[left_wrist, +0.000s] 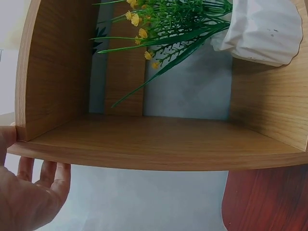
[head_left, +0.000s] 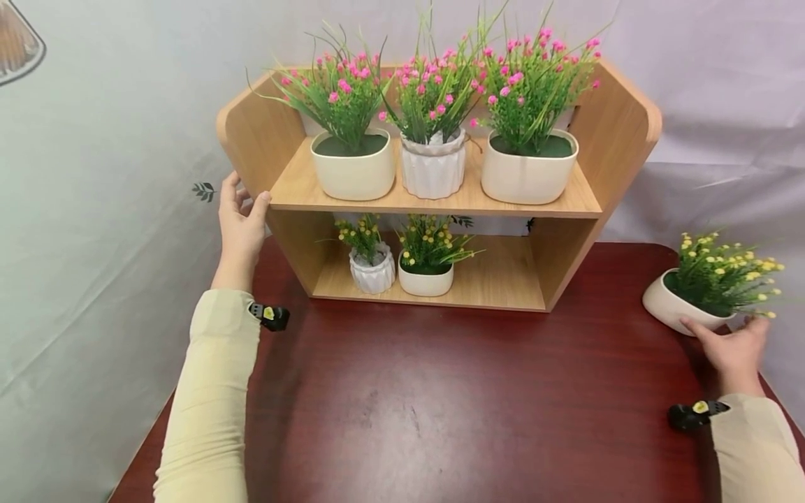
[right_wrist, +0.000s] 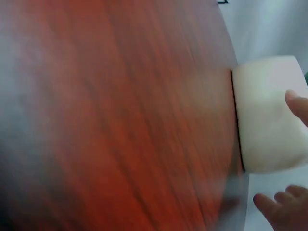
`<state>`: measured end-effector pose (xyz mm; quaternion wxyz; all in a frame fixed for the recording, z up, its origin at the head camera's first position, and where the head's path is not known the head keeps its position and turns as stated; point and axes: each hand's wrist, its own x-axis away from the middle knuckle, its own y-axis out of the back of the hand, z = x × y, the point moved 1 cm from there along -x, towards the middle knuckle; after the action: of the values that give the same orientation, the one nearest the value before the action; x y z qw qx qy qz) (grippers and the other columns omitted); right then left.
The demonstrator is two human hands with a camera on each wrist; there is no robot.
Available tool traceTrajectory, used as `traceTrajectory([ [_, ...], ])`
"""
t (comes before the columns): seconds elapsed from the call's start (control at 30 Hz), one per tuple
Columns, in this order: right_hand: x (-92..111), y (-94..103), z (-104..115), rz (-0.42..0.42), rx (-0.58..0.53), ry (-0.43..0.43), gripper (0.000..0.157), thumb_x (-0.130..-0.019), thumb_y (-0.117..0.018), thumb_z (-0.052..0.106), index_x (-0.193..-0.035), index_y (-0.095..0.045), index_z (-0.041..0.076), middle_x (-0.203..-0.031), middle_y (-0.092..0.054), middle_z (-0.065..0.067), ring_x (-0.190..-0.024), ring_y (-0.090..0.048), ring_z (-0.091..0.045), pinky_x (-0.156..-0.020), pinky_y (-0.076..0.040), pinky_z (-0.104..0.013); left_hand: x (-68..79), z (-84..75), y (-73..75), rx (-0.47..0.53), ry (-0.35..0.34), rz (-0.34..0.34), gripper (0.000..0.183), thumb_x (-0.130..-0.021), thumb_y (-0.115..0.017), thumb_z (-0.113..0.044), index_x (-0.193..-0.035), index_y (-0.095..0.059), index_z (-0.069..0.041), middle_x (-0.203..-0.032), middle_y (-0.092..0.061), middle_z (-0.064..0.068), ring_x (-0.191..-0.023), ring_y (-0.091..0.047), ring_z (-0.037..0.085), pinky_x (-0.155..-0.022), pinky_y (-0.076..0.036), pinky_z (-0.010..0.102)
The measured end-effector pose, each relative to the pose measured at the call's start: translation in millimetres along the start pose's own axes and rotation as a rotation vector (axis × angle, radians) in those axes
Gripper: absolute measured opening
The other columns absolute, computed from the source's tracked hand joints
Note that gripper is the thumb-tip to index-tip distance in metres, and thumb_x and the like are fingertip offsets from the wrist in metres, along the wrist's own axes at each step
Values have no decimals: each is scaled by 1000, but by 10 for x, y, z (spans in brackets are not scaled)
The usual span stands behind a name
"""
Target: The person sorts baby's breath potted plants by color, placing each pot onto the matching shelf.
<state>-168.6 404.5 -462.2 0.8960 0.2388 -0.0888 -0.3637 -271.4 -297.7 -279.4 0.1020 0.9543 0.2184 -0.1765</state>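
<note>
My left hand [head_left: 241, 227] grips the left side of a two-tier wooden shelf [head_left: 562, 262], thumb at the front edge of the middle board and fingers around the outside. In the left wrist view its fingers [left_wrist: 60, 180] curl against the panel's outer face. At the table's right end stands a cream oval pot [head_left: 673, 305] with yellow flowers [head_left: 720, 269]. My right hand [head_left: 732, 353] is spread beside that pot, thumb over its front. In the right wrist view a gap shows between the other fingers [right_wrist: 267, 206] and the pot.
Three pots of pink flowers, a cream one [head_left: 354, 175], a white ribbed one [head_left: 434, 168] and another cream one [head_left: 530, 176], stand on the upper board. Below are a white ribbed pot [head_left: 372, 272] and a cream pot [head_left: 426, 281] with yellow flowers. The dark red table [head_left: 440, 405] carries the shelf.
</note>
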Motion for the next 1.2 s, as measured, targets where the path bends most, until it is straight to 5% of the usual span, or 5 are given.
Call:
traceTrajectory([
  [0.2,-117,-21,-22,45,-63,37,88,-79,-71,12,-146,-17,28,-148,-28,10,-134,-27,-1,-112,-21,-18,-4,15,-2,-25,13,5,48,-96,-53,-10,-138,-43,-30,-124,-50,1,-114,-53,25,-100,-43,40],
  [0.4,-124,2,-78,18,-66,-10,84,-76,-75,13,-143,-28,27,-108,-37,29,-95,-42,13,-88,-32,-4,3,6,-3,-2,33,4,48,-95,-54,-9,-137,-44,-31,-121,-51,0,-113,-53,25,-100,-43,39],
  [0.53,-121,-3,-73,40,-87,-33,83,-76,-76,13,-141,-27,28,-102,-33,29,-83,-39,16,-70,-31,0,14,-1,7,22,42,-16,48,-94,-54,-7,-136,-46,-30,-119,-52,-1,-111,-53,25,-99,-43,39],
  [0.83,-79,-17,-45,14,-16,-60,84,-76,-76,21,-141,-24,25,-105,-27,30,-98,-42,14,-83,-31,-3,7,-3,-3,71,29,-31,47,-93,-55,-3,-133,-50,-27,-115,-53,-1,-105,-54,22,-96,-44,36],
  [1.2,-19,37,-13,31,-27,69,62,-69,-82,12,-103,-40,42,-91,-40,29,-76,-39,18,-66,-32,-1,4,-1,-1,77,37,-24,48,-93,-55,-3,-133,-49,-27,-118,-53,0,-108,-53,23,-98,-43,38],
])
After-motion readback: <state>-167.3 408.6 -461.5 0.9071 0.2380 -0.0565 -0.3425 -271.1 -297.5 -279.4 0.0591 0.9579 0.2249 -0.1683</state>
